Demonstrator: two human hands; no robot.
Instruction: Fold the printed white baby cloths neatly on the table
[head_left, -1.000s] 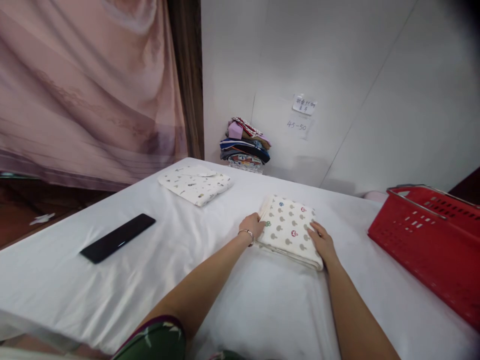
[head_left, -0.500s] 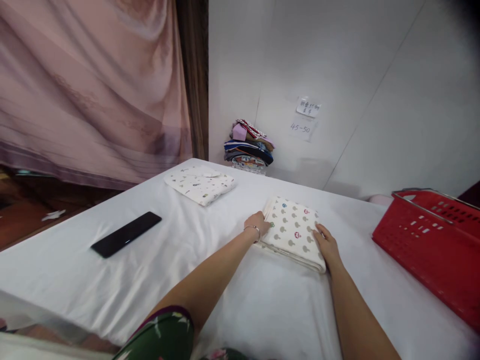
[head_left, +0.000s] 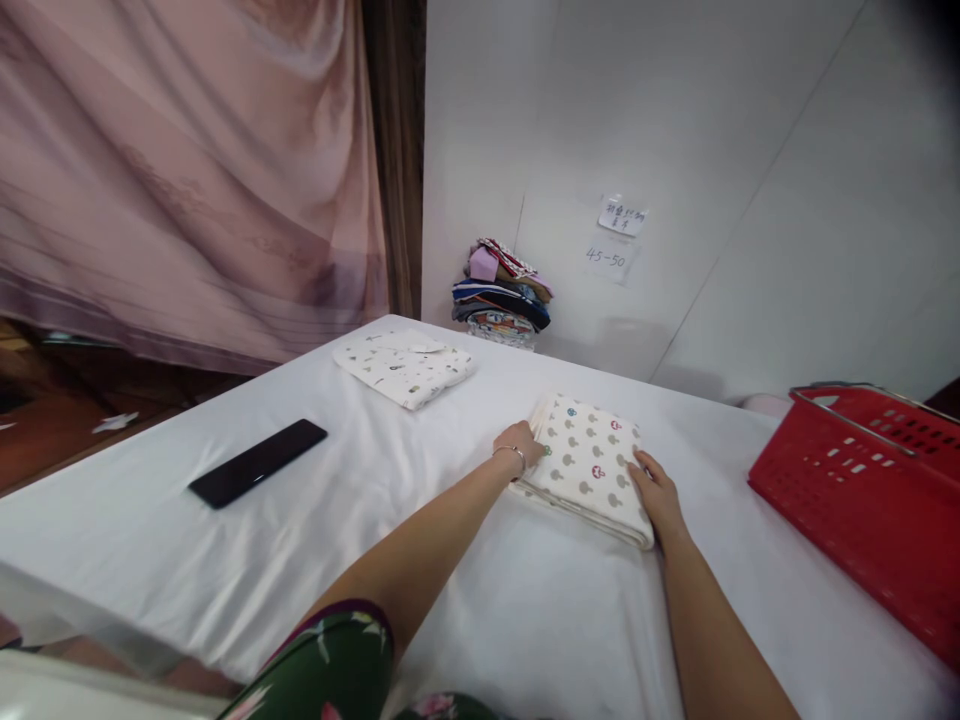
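Observation:
A folded white cloth printed with small grey and red mushrooms (head_left: 589, 462) lies on the white table (head_left: 315, 530). My left hand (head_left: 519, 445), a thin bracelet at its wrist, grips the cloth's left edge with curled fingers. My right hand (head_left: 658, 493) rests against the cloth's right front corner, fingers together and lying on the fabric. Both forearms reach forward over the table.
Another folded white patterned cloth (head_left: 405, 364) lies farther back on the left. A black phone (head_left: 257, 462) sits on the table's left side. A red plastic basket (head_left: 870, 490) stands at the right edge. A stack of folded colourful clothes (head_left: 502, 295) sits by the wall.
Both hands stay on the folded mushroom cloth. The view has shifted slightly; the cloth and hands sit a little farther right in the picture.

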